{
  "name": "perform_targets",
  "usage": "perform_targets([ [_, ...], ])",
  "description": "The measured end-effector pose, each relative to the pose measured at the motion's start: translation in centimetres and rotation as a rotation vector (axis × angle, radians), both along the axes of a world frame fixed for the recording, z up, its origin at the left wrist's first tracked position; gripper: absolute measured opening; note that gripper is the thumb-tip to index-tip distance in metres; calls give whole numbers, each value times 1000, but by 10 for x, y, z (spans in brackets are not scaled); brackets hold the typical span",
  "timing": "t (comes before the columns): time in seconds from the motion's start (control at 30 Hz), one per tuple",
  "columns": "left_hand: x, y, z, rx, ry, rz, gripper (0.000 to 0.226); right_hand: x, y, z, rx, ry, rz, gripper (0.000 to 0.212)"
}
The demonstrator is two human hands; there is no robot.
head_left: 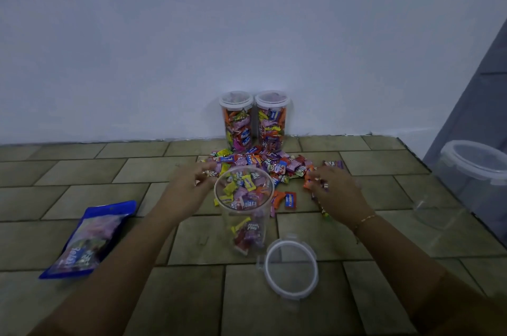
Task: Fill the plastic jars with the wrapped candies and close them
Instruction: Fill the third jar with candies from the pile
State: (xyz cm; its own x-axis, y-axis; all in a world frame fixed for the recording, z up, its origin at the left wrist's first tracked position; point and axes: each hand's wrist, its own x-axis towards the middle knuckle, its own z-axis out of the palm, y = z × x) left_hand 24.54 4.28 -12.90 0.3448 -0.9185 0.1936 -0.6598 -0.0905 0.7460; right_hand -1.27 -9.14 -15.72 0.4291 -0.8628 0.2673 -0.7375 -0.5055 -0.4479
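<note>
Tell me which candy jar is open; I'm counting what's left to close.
The jar in front, between the hands, has no lid and is partly filled. The two jars at the wall are full and lidded.

Head view, single camera: worn at head height, facing forward and down across a tiled floor (82,176) toward a pale wall (247,20) at 12 o'clock; wide-angle, edges bowed; near range, both forearms entering from 5 and 7 o'clock, the left hand (189,184) and right hand (333,187) close below frame centre; an open jar (244,206) just beneath the lens axis; no second view, so no shared field.
</note>
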Motion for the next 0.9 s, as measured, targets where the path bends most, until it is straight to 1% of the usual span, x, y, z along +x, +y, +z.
perform_targets([
  [0.03, 4, -5, -4, 57, -86, -64, 25, -4, -3, -4, 71, 151, -16, 39],
  [0.07, 9, -10, -11, 112, -138, -140, 29, -6, -6, -7, 133, 270, -19, 47],
  [0.1, 10, -14, -14, 157, -184, -221, 44, -8, -10, -9, 190, 354, -10, 56],
  [0.13, 10, -17, -17, 189, -218, -295, 60, -9, -12, -9, 241, 412, 3, 64],
  [0.2, 9, -24, -25, 275, -232, -381, 75, -8, -17, -11, 343, 484, 29, 75],
  [0.23, 11, -26, -30, 332, -286, -399, 82, -8, -17, -12, 393, 504, 46, 78],
  [0.3, 13, -33, -40, 404, -475, -446, 92, -8, -18, -15, 453, 537, 79, 79],
  [0.33, 14, -34, -44, 422, -542, -454, 91, -7, -18, -17, 445, 569, 88, 78],
  [0.37, 14, -35, -49, 419, -558, -450, 83, -6, -17, -19, 410, 604, 87, 75],
  [0.47, 12, -34, -57, 323, -497, -404, 59, -4, -14, -24, 256, 627, 82, 55],
  [0.53, 10, -30, -58, 323, -427, -339, 45, -1, -11, -24, 196, 607, 103, 44],
  [0.6, 7, -28, -57, 286, -275, -257, 34, 2, -7, -22, 179, 589, 106, 34],
  [0.63, 6, -25, -56, 290, -245, -205, 29, 3, -5, -21, 183, 591, 106, 32],
  [0.67, 4, -22, -54, 269, -270, -173, 27, 4, -3, -20, 186, 595, 109, 32],
  [0.7, 6, -20, -54, 266, -285, -156, 30, 4, -1, -19, 185, 597, 111, 32],
  [0.77, 8, -14, -49, 228, -308, -153, 42, 5, 2, -16, 189, 566, 116, 32],
  [0.8, 10, -13, -47, 213, -331, -145, 41, 4, 3, -14, 196, 543, 114, 31],
  [0.9, 11, -14, -36, 147, -328, -7, 13, 4, 7, -5, 229, 432, 97, 30],
])
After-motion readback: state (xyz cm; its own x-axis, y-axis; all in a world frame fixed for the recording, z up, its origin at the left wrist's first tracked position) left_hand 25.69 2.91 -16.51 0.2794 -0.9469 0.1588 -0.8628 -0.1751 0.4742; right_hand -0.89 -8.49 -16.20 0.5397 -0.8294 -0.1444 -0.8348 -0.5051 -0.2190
